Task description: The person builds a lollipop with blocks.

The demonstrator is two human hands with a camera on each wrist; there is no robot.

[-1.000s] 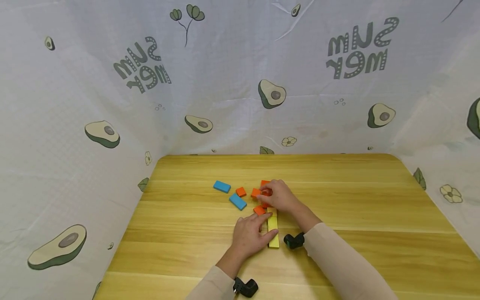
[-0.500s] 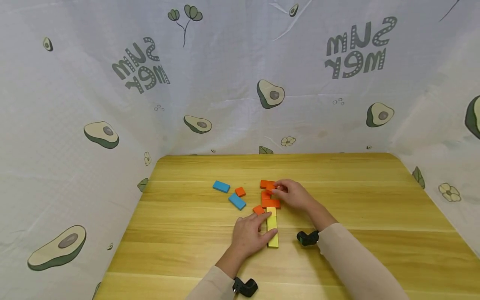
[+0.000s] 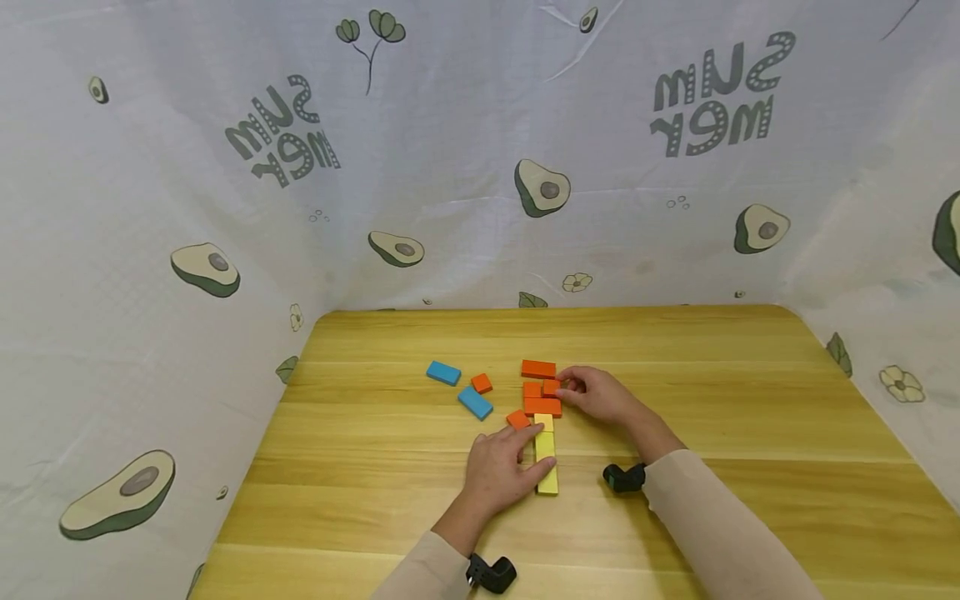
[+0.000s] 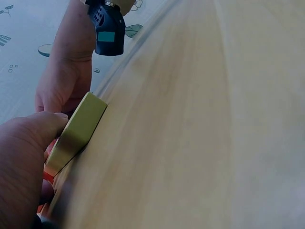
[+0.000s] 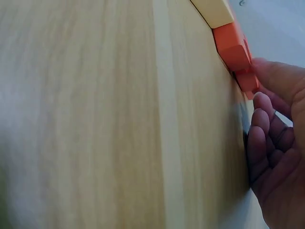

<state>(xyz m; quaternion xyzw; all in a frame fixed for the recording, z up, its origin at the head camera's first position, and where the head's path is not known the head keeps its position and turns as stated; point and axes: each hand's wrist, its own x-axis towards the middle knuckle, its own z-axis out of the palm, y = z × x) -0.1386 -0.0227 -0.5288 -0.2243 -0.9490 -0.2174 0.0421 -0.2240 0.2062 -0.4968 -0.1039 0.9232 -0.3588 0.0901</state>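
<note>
My left hand (image 3: 501,468) lies beside a column of yellow blocks (image 3: 546,467). Its index fingertip touches the small pale-yellow block (image 3: 543,422) at the top, and its thumb rests on the lower yellow block. Between thumb and fingers, my right hand (image 3: 600,395) pinches a small orange block (image 3: 551,388) at its right side. That piece sits against another small orange block (image 3: 532,389), above a long orange block (image 3: 542,407) that caps the yellow column. In the right wrist view, the thumb meets the orange pieces (image 5: 232,46); the far sides are hidden.
A separate long orange block (image 3: 538,368) lies just beyond. Loose to the left are two blue blocks (image 3: 475,402) and a small orange block (image 3: 482,383); another small orange block (image 3: 517,419) lies by the left fingertips. A printed curtain surrounds the wooden table (image 3: 360,467).
My right hand carried the small orange block rightward, then down toward me, setting it beside the other small orange one. The left hand stayed in place.
</note>
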